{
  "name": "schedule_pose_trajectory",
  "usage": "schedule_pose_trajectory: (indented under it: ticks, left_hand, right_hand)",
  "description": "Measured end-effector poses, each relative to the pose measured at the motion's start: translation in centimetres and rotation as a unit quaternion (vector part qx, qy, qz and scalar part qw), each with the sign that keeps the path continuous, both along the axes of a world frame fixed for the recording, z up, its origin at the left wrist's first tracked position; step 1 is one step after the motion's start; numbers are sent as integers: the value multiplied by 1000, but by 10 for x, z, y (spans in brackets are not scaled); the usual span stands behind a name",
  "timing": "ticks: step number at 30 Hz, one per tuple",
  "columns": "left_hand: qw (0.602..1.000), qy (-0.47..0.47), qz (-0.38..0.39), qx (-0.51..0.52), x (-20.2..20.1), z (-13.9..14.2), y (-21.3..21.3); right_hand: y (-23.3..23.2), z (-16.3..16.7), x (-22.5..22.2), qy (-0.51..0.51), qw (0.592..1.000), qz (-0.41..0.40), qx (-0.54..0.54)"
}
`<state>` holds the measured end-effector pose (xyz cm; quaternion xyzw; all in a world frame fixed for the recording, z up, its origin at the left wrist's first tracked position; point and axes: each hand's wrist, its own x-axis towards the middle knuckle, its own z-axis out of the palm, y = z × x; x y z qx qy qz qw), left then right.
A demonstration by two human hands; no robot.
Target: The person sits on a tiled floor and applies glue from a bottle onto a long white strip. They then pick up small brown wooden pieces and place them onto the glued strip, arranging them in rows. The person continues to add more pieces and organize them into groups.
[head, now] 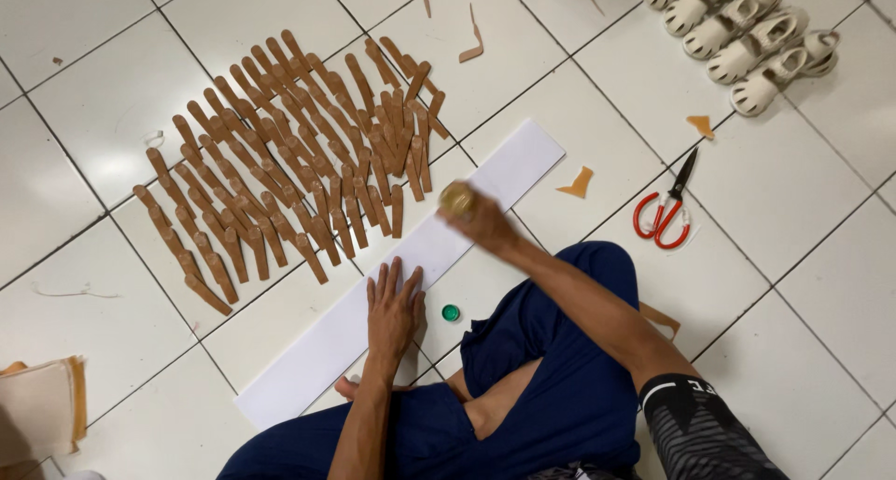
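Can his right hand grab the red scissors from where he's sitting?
Probably yes. The right hand holds a small round yellowish thing over the white strip, so it's busy now. But only bare floor tiles lie between it and the red scissors.

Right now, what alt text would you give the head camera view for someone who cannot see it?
A person seated on a white tiled floor presses the left hand flat on a long white strip while the right hand grips a small round object. Brown leather straps, red scissors and pale sandals lie nearby.
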<state>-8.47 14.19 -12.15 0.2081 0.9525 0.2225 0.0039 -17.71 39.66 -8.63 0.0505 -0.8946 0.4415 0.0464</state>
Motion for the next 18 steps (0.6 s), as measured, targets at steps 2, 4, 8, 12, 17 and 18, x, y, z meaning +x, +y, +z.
schedule_pose_trajectory:
  ticks: [2,4,8,12,17,18]
  left_hand:
    - [1000,1,3,6,1,-2,0]
    - [1000,4,4,12,0,-4,0]
    - [1000,16,2,20,-2,-2,1]
    - [999,36,-7,15,-3,2,1]
    - [999,21,4,29,2,1,-1]
    - [999,17,0,31,3,1,-2]
  right_hand:
    - [45,-2,-18,-1,995,-97,-12]
    - [90,3,-42,-2,983,-182,3]
    - [133,22,-65,26,957,-288,-15]
    - [133,51,-68,114,952,-277,65]
    - [99,59,-27,39,960,-273,-45]
    - [94,60,-18,114,958,-259,-39]
